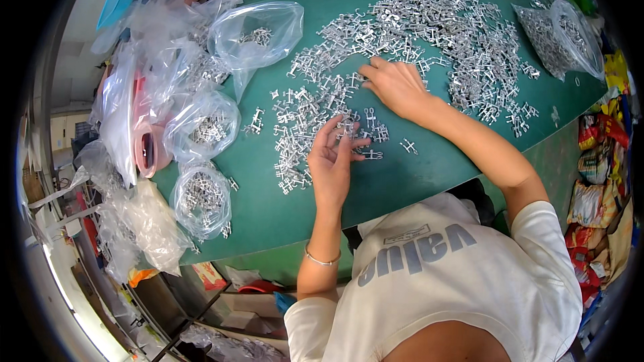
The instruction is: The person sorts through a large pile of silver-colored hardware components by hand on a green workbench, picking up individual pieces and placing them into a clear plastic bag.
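Small silvery metal pieces, shaped like little H-forms with curled ends, lie in a wide curved heap (463, 40) on the green table. My left hand (329, 164) is turned palm up at the near edge of the heap, its fingers bent around a few metal pieces (346, 125). Farther off and to the right, my right hand (397, 86) reaches palm down to the heap's inner edge. Its fingers are curled together, and whatever the tips touch is hidden. Several loose pieces (408, 147) rest between my hands and the near table edge.
On the left, clear plastic bags (201, 198) hold more metal pieces, beside a pink container (149, 147). Another filled bag (560, 37) sits at the far right. Colourful packages (594, 181) are stacked beyond the right table edge. Shelving (235, 308) stands below the near left edge.
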{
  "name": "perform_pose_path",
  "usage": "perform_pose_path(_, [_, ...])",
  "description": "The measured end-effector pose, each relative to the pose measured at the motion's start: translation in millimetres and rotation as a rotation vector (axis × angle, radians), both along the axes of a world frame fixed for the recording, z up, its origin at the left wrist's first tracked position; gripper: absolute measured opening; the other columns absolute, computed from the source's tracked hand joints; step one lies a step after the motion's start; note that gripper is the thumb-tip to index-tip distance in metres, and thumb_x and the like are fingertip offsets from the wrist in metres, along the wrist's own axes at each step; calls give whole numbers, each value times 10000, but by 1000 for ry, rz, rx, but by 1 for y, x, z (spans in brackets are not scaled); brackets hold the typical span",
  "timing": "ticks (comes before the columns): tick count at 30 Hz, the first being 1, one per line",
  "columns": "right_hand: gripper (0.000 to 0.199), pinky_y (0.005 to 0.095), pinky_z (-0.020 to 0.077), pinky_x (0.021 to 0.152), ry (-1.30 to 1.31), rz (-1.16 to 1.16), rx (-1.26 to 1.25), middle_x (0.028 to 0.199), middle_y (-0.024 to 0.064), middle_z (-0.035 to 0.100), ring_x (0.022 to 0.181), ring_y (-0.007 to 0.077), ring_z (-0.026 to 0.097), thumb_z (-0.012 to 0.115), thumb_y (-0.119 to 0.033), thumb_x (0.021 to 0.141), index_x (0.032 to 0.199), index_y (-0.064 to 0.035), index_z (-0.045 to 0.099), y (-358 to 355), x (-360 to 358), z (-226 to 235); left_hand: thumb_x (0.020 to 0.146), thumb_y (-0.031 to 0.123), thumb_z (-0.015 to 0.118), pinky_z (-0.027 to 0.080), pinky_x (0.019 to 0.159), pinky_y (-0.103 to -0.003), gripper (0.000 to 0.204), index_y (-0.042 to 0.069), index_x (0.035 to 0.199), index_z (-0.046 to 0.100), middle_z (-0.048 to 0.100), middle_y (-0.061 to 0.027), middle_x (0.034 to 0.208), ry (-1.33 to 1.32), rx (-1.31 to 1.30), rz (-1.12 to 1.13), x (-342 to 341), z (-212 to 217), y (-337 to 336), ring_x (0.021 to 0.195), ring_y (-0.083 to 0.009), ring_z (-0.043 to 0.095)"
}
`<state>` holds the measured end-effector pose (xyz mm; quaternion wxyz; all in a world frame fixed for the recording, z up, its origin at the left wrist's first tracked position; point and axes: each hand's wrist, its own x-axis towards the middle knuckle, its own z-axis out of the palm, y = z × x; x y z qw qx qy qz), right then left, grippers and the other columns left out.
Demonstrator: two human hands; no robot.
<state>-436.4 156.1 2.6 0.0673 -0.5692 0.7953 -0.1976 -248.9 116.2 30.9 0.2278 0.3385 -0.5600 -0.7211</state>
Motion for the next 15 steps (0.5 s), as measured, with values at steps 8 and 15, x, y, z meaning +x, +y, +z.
perform_pose_path(8, [192,198,282,377,-1482,-156,30,805,31,562,547,78,432,443,-139,908,965,-8,572,28,-21,21,910,58,438,537,670,-260,268,-37,1160,435,577,-216,1087,41,187,59,10,0,-2,925,-272,627])
perform_pose_path(15, [223,161,259,383,-2067,-242,-135,748,20,531,567,80,423,489,-165,878,1013,-3,562,43,-4,30,912,73,432,550,750,-314,321,-70,1197,401,550,-262,1103,257,442,36,12,0,-2,990,-321,593])
